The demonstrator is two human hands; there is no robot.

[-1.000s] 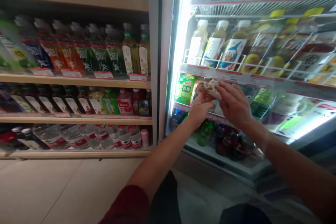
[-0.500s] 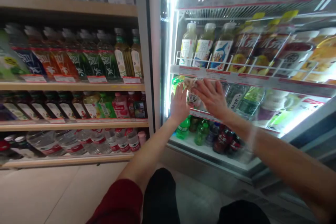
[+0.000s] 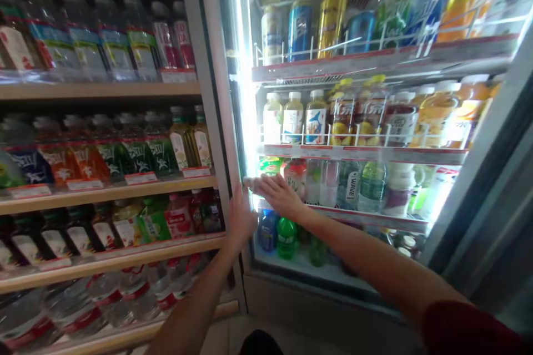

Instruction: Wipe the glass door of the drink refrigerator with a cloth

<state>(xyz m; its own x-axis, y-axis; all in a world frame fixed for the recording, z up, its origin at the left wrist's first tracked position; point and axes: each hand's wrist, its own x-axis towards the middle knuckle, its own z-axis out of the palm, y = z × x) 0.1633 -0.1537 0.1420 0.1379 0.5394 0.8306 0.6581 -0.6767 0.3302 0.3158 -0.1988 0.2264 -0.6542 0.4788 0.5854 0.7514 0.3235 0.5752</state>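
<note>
— What has changed since the earlier frame?

— Both hands have slid left along the cooler, and the view has tipped up, so a top shelf of cans now shows. Before, the cloth sat between the two palms by the price rail; now I see my right hand [image 3: 278,194] flat, fingers [image 3: 266,184] spread and stretched left, pressing a pale cloth [image 3: 253,183] against the lit left edge of the cooler. It pokes out just past the fingertips; most of it lies under the hand.

— And the left hand?

— My left hand [image 3: 241,219] is below and left of it, open, fingers up, resting on the grey door frame [image 3: 216,138]. It holds nothing.

— What is around them?

— Just behind the right hand stand a green-capped bottle [image 3: 270,165] and a red-labelled bottle [image 3: 293,175]; under the wrist a blue bottle [image 3: 267,230] and a green bottle [image 3: 287,237]. Further in, the price rail [image 3: 366,154] carries tea bottles, and cans [image 3: 316,25] sit above. Left of the frame, wooden shelves [image 3: 108,191] hold more drinks.
</note>
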